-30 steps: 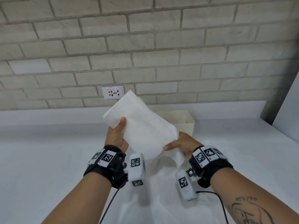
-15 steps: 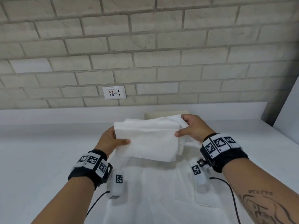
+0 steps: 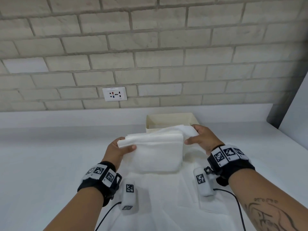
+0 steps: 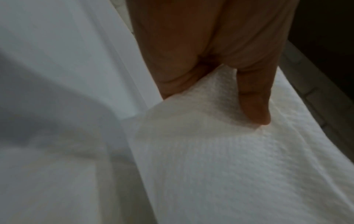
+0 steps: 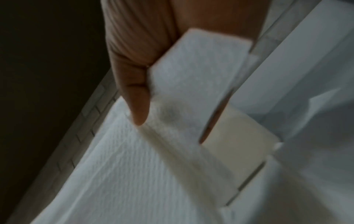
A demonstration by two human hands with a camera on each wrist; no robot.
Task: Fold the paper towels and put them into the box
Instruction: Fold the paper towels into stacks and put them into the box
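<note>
White folded paper towel (image 3: 155,154), soft, light, limp: left hand (image 3: 116,148) and right hand (image 3: 202,139) pinch opposite ends; hold edges near cream box (image 3: 170,120).

paper towel (image 3: 156,152) now folded flatter, seemingly doubled over, both hands lowered, box (image 3: 171,120) uncovered

White folded paper towel (image 3: 156,152) held in the air, cream open box (image 3: 170,121) just behind it

Right hand (image 5: 172,37) pinches paper towel (image 5: 193,84); box (image 5: 237,145) beside.
</note>
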